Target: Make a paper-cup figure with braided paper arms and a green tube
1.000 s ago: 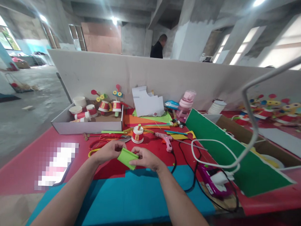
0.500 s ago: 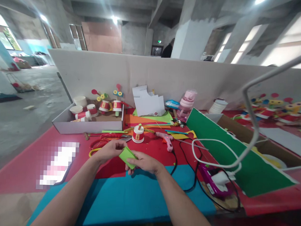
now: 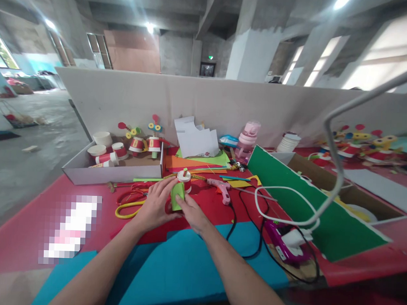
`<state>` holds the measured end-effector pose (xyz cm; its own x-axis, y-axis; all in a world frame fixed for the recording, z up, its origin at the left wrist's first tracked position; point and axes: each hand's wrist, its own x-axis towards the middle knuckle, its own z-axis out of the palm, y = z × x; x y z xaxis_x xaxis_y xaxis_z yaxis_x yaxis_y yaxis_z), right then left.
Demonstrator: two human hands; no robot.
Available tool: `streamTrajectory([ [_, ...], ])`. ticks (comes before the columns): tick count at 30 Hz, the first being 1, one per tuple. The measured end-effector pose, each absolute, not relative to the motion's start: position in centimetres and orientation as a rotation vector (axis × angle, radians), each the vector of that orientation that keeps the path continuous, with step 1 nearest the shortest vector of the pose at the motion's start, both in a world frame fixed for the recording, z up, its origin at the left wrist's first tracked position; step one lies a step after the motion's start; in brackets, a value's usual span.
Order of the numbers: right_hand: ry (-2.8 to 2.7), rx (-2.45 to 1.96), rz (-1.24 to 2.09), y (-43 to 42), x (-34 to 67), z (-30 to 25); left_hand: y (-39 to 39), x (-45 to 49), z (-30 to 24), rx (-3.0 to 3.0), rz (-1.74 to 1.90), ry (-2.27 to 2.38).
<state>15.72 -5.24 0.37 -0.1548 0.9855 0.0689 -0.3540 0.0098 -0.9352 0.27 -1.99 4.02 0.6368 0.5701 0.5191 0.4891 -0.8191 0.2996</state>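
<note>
A folded piece of green paper [image 3: 177, 197] is held upright between my two hands. My left hand [image 3: 160, 202] grips its left side, fingers pointing away from me. My right hand [image 3: 191, 210] pinches its right side, with the thumb on the near face. Just behind the paper stands a red and white paper cup [image 3: 186, 182], upside down, with a small green bit on top and brown coiled arms at its sides. Left of my left hand lie yellow-handled scissors [image 3: 130, 209]. A pink glue gun [image 3: 224, 191] rests right of the cup.
A white box [image 3: 116, 176] with cups and finished figures stands at back left. Coloured paper sheets [image 3: 193, 163] lie at the back. On the right are a green-sided box [image 3: 288, 204], a purple power strip [image 3: 283, 248] and loose cables. A blurred-out bright object [image 3: 74, 228] lies left.
The green paper has turned from lying tilted to upright. My left hand has moved in and closed on its left side. The view has shifted slightly.
</note>
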Motion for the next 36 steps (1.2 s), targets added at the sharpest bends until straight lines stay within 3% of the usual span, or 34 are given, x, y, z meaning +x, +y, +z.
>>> streamTrajectory([
  [20, -1.135, -0.834, 1.462, -5.8, 15.7, 1.1, -1.8, 0.0, 4.1, 2.571, 0.882, 0.861],
  [29, -0.908, -0.803, 1.357, -4.7, 15.8, 0.1, -0.8, -0.1, 3.8, 1.744, 1.098, 0.803],
  [36, -0.804, -0.711, 1.347, -4.4, 15.9, 0.4, -1.2, 0.8, 2.9, 1.977, 0.973, 0.866],
])
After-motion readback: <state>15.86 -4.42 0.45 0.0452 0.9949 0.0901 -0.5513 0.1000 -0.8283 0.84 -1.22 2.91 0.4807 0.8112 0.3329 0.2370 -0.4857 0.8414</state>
